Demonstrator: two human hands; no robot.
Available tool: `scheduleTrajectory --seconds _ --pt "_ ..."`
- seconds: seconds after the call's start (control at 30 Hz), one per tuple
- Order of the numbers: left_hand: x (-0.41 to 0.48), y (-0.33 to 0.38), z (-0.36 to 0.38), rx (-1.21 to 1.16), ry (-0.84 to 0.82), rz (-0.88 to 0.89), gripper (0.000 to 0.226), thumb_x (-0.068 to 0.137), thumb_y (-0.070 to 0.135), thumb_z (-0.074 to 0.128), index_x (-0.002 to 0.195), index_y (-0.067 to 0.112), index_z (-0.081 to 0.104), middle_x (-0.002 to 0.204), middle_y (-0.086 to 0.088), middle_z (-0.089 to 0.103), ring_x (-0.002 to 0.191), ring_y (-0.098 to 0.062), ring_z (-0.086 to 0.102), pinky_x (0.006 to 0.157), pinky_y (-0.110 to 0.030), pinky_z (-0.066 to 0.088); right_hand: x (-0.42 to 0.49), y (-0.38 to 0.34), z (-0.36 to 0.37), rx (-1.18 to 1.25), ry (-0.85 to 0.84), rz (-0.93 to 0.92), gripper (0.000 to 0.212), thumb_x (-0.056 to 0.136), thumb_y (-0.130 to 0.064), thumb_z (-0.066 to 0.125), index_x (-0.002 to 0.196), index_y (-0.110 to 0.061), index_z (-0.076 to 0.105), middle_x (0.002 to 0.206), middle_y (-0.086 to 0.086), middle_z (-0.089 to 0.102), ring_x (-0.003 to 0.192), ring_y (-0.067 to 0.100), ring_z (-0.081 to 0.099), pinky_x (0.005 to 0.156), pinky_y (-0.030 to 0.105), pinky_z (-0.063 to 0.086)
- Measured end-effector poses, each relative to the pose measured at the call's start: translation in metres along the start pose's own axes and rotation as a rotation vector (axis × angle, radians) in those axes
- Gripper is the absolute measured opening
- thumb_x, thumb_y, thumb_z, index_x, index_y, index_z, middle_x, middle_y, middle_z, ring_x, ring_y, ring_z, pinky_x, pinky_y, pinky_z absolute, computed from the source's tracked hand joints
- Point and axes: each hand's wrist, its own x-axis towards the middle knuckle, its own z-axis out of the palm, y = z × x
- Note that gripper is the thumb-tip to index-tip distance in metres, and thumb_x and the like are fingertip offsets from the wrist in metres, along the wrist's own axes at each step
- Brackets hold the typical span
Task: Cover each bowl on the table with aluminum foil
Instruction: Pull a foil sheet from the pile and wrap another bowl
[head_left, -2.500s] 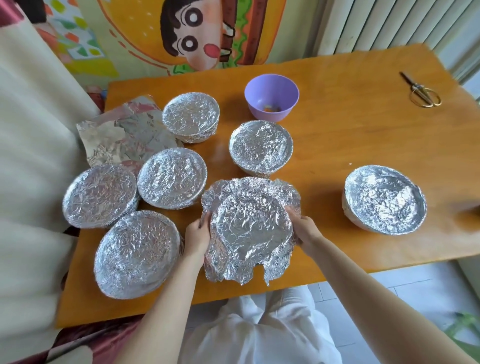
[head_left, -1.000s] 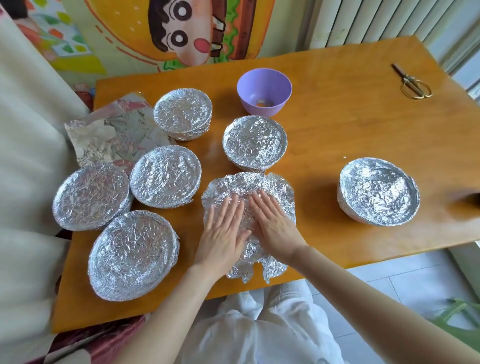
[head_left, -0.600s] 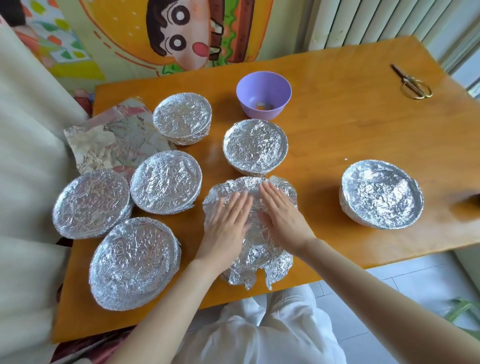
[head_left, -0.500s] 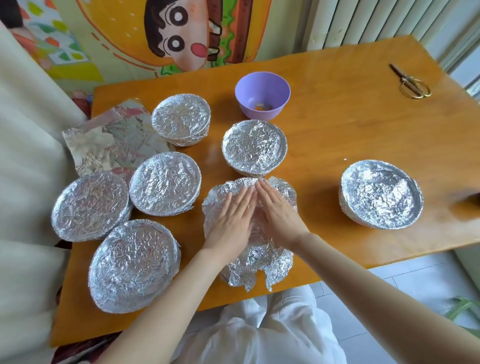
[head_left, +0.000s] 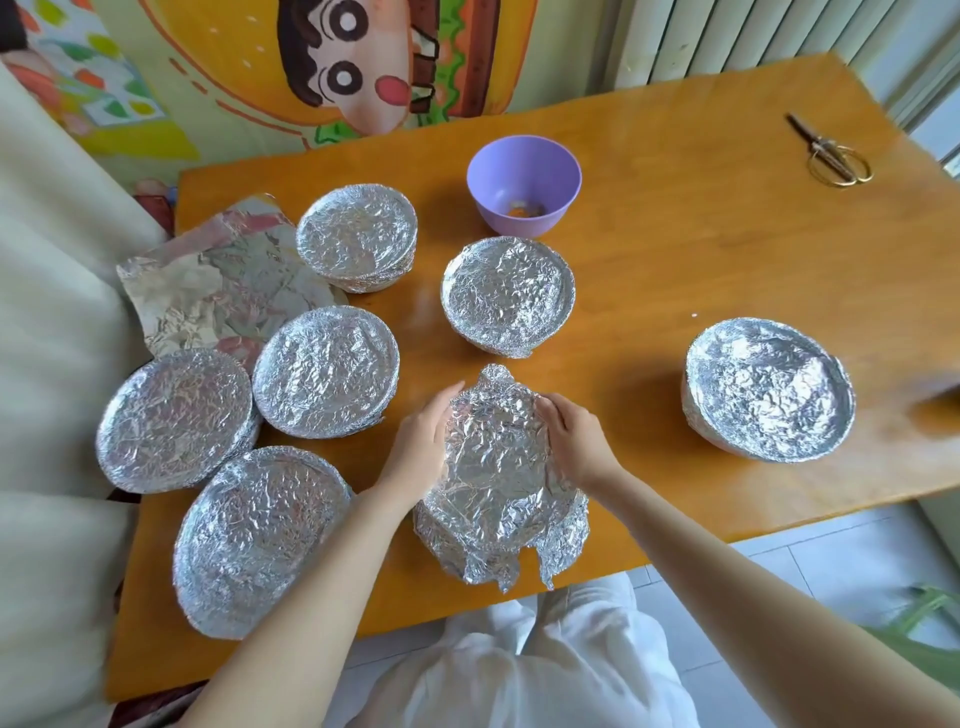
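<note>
Both forearms (head_left: 311, 597) are bare, and white creased clothing (head_left: 519, 670) covers the lap.

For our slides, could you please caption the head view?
Left hand and right hand clasp the foil-draped bowl; the purple bowl sits uncovered.

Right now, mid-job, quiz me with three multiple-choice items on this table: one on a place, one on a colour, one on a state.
1. The scissors lie on the table at its: A near left corner; B far right corner; C middle.
2. The one uncovered bowl is: A green; B white; C purple.
3. The foil between the left hand and right hand is: A tucked tight all round; B loose at the near edge; C lying flat on the table.
Answers: B, they sit by the far right edge; C, its purple inside shows; B, ragged flaps hang toward the person while both hands grip the sides.
</note>
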Motion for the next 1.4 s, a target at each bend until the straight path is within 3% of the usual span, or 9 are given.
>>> scheduleTrajectory --seconds 0.13,0.33,0.53,0.63,0.77,0.87,1.03,1.2,1.4 --pt "0.002 -0.006 0.005 -0.133 0.047 -0.048 0.036 0.102 0.011 0.032 0.134 0.015 0.05 0.058 0.001 0.047 0.043 -0.005 0.045 0.043 -0.017 0.035 0.0 -0.005 0.0 -0.024 0.009 0.032 0.035 0.103 -0.024 0.032 0.073 -0.009 0.041 0.054 -0.001 0.034 0.055 0.016 0.03 0.057 0.035 0.019" --pt "0.0 -0.006 0.006 -0.18 0.045 -0.072 0.035 0.102 0.014 0.034 0.132 0.013 0.051 0.107 -0.036 0.055 0.096 -0.046 0.051 0.078 -0.046 0.043 -0.005 -0.001 0.003 -0.015 0.048 0.025 0.042 0.103 -0.025 0.031 0.085 0.006 0.051 0.053 0.003 0.038 0.054 0.021 0.034 0.055 0.035 0.023" --pt "0.003 -0.009 0.004 -0.206 -0.004 -0.032 0.036 0.102 0.012 0.033 0.134 0.012 0.05 0.068 -0.013 0.057 0.057 -0.03 0.046 0.049 -0.034 0.037 -0.011 0.004 0.007 0.013 0.08 0.01 0.043 0.103 -0.027 0.029 0.082 0.004 0.05 0.052 0.005 0.041 0.053 0.032 0.045 0.066 0.046 0.044" --pt "0.004 -0.015 0.005 -0.273 -0.012 -0.02 0.036 0.103 0.017 0.032 0.133 0.02 0.05 0.054 0.009 0.047 0.044 -0.011 0.033 0.041 -0.02 0.032 -0.018 0.005 0.008 0.034 0.049 0.005 0.036 0.103 -0.025 0.031 0.121 -0.007 0.056 0.096 0.006 0.065 0.089 0.022 0.06 0.087 0.037 0.043" --pt "-0.007 -0.013 0.003 -0.417 0.21 -0.084 0.033 0.102 0.017 0.035 0.13 0.02 0.052 0.106 0.016 0.055 0.093 0.008 0.051 0.077 -0.003 0.042 -0.014 0.0 -0.003 -0.192 -0.002 -0.329 0.048 0.102 -0.027 0.03 0.146 -0.009 0.029 0.152 0.006 0.031 0.141 0.016 0.027 0.113 0.019 0.015" --pt "-0.021 -0.013 0.011 -0.379 0.324 -0.081 0.033 0.101 0.017 0.038 0.13 0.018 0.053 0.127 0.013 0.052 0.116 0.006 0.046 0.098 -0.012 0.035 0.006 -0.015 -0.005 -0.398 -0.06 -0.541 0.048 0.1 -0.027 0.027 0.142 -0.006 0.037 0.149 0.008 0.037 0.14 0.018 0.03 0.116 0.026 0.015" --pt "-0.029 -0.018 0.026 -0.4 0.313 -0.101 0.032 0.101 0.013 0.039 0.128 0.02 0.053 0.119 0.016 0.054 0.106 0.012 0.052 0.089 -0.008 0.04 0.032 -0.033 0.006 -0.541 -0.208 -0.524 0.04 0.103 -0.022 0.032 0.141 -0.011 0.04 0.144 0.007 0.045 0.135 0.021 0.039 0.111 0.028 0.027" --pt "-0.028 -0.02 0.032 -0.414 0.36 -0.14 0.033 0.101 0.008 0.035 0.125 0.013 0.057 0.118 0.01 0.057 0.113 -0.004 0.051 0.089 -0.001 0.035 0.039 -0.03 0.008 -0.513 -0.259 -0.321 0.026 0.101 -0.009 0.035 0.118 -0.007 0.054 0.1 0.007 0.066 0.079 0.025 0.057 0.064 0.025 0.031" --pt "-0.03 -0.016 0.035 -0.351 0.407 -0.172 0.032 0.101 0.009 0.036 0.122 0.014 0.059 0.114 0.009 0.059 0.102 -0.007 0.053 0.083 -0.006 0.037 0.037 -0.033 0.008 -0.489 -0.202 -0.355 0.022 0.101 -0.009 0.036 0.102 -0.003 0.057 0.067 -0.002 0.046 0.058 0.021 0.041 0.056 0.026 0.023"
